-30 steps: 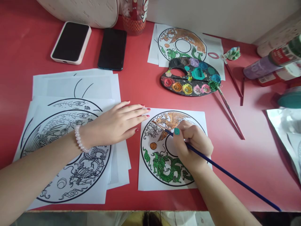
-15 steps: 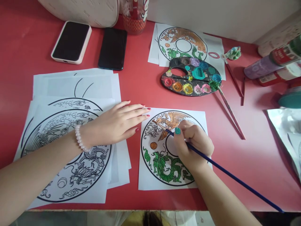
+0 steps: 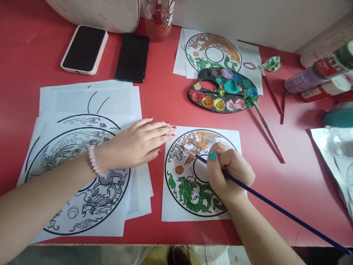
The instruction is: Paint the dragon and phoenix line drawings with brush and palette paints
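My right hand (image 3: 228,173) is closed round a long blue paintbrush (image 3: 275,208). Its tip rests on the orange bird at the top of a round dragon-and-phoenix drawing (image 3: 183,180), whose dragon is painted green. My left hand (image 3: 138,145) lies flat with fingers stretched out. Its fingertips press the left edge of that sheet, and the palm rests on a stack of uncoloured line drawings (image 3: 77,165). A pink bead bracelet (image 3: 93,162) circles the left wrist.
A black palette (image 3: 223,92) with several wet colours lies behind the drawing, brushes (image 3: 268,132) beside it and a second coloured sheet (image 3: 212,48) beyond. Two phones (image 3: 84,49) (image 3: 132,57) lie at the back left. Paint bottles (image 3: 317,75) crowd the right edge.
My right hand has slid slightly right and down on the drawing, and the brush tip has moved a little along the bird. The left hand has stayed put.
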### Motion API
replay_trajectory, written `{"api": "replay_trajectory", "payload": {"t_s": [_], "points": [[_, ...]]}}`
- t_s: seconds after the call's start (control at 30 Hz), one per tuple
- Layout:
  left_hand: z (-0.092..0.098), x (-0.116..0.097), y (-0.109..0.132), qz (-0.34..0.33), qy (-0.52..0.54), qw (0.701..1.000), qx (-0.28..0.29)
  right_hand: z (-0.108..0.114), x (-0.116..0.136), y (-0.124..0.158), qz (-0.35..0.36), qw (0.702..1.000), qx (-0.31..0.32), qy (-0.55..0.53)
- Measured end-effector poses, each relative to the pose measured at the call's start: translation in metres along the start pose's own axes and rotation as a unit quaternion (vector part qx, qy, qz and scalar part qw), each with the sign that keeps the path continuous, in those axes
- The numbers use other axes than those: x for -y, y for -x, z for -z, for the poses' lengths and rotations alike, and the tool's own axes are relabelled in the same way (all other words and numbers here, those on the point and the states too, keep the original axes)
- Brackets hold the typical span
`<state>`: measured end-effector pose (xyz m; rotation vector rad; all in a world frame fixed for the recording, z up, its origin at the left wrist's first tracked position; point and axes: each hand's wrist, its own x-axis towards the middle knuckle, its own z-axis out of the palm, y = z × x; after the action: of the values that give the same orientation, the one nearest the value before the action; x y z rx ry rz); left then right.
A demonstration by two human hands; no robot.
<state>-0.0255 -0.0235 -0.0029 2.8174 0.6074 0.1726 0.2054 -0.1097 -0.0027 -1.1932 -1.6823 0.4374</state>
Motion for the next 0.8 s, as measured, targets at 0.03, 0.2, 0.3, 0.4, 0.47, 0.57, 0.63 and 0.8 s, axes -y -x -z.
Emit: {"api": "replay_trajectory", "payload": {"t_s": [0.03,0.2,0.3,0.4,0.47,0.57,0.63,0.8], "points": [[0.0,0.0001,0.0001,0.0,0.0,1.0,0.0,-0.0001,0.0002,-0.0002,0.0,1.0,0.002,0.002],[-0.0004,0.0006,0.0003,-0.001,-0.001,1.0,-0.002,-0.0014,-0.0005,0.0002,0.006,1.0,0.007,0.007],[-0.001,0.0007,0.0002,-0.004,-0.007,1.0,-0.004,-0.0021,-0.0006,0.0005,0.01,1.0,0.001,0.009],[-0.0016,0.0007,0.0002,-0.005,-0.013,1.0,-0.001,-0.0023,0.0002,0.0006,0.008,1.0,-0.012,0.009],[-0.0018,0.0005,0.0001,-0.004,-0.014,1.0,-0.002,-0.0023,0.0011,0.0002,0.007,1.0,-0.017,0.004],[-0.002,0.0002,0.0002,-0.002,-0.014,1.0,-0.002,-0.0025,0.0029,-0.0013,0.01,1.0,-0.002,-0.007],[-0.002,0.0,0.0002,-0.001,-0.015,1.0,0.0,-0.0025,0.0042,-0.0021,0.011,1.0,0.01,-0.005],[-0.0024,-0.0001,0.0007,0.006,-0.013,1.0,0.004,-0.0019,0.0058,-0.0015,-0.002,1.0,-0.008,0.009]]}}
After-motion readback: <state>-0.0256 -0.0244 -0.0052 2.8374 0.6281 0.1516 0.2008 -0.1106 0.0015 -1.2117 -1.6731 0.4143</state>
